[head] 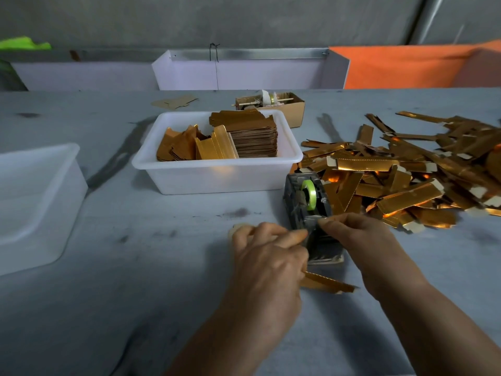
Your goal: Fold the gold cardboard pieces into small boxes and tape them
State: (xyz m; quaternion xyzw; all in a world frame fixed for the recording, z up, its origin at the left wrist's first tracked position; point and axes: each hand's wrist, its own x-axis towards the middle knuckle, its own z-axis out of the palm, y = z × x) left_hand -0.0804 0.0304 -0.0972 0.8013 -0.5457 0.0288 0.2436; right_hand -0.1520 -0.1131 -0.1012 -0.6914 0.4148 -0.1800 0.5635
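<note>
A dark tape dispenser [306,210] with a green tape roll [309,195] stands on the grey table just beyond my hands. My right hand [360,240] pinches the clear tape end at the dispenser's cutter. My left hand [267,256] holds a folded gold cardboard piece [325,283], whose end sticks out to the right under my palm. A heap of folded gold pieces [406,175] lies to the right of the dispenser.
A white tub [217,180] behind the dispenser holds stacked flat gold blanks [244,137]. Another white tub [35,202] stands at the left. A small brown carton [292,109] sits behind the first tub. White and orange panels line the far edge.
</note>
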